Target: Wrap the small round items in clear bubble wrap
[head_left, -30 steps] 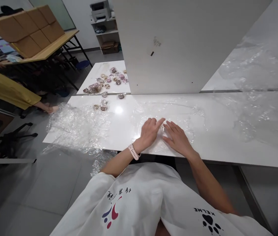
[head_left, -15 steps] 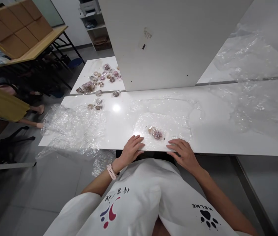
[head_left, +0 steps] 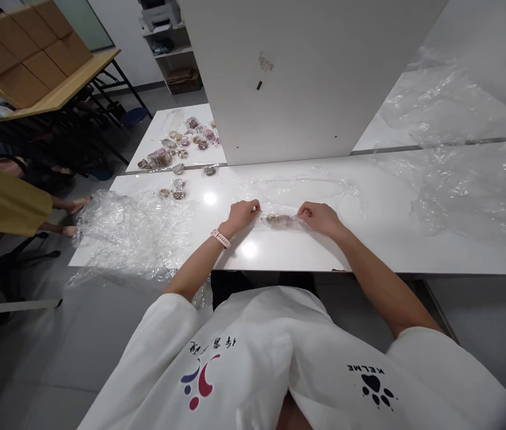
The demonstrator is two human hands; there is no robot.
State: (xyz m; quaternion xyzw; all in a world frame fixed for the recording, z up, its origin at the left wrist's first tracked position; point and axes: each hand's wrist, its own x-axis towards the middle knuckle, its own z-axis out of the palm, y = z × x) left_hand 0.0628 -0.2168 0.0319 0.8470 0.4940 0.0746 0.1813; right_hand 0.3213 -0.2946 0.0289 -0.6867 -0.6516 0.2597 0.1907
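Observation:
A sheet of clear bubble wrap (head_left: 315, 186) lies on the white table in front of me. Small round packaged items (head_left: 280, 220) sit on it, seen blurred through a fold of the wrap. To their left, my left hand (head_left: 243, 216) is closed in a pinch on the folded edge of the sheet. My right hand (head_left: 322, 218) pinches the same edge on the other side. The items lie between my two hands, and the film over them is hard to make out.
Crumpled bubble wrap (head_left: 132, 233) hangs over the table's left end. More wrap (head_left: 481, 185) spreads on the right. Several small packaged items (head_left: 161, 157) lie at the back left. A white upright panel (head_left: 307, 77) stands behind the table. A person's yellow garment (head_left: 6, 194) shows at left.
Both hands have moved forward from the table's front edge, bringing the near edge of the bubble wrap up and over the packaged items. Bare tabletop now shows where that wrap lay.

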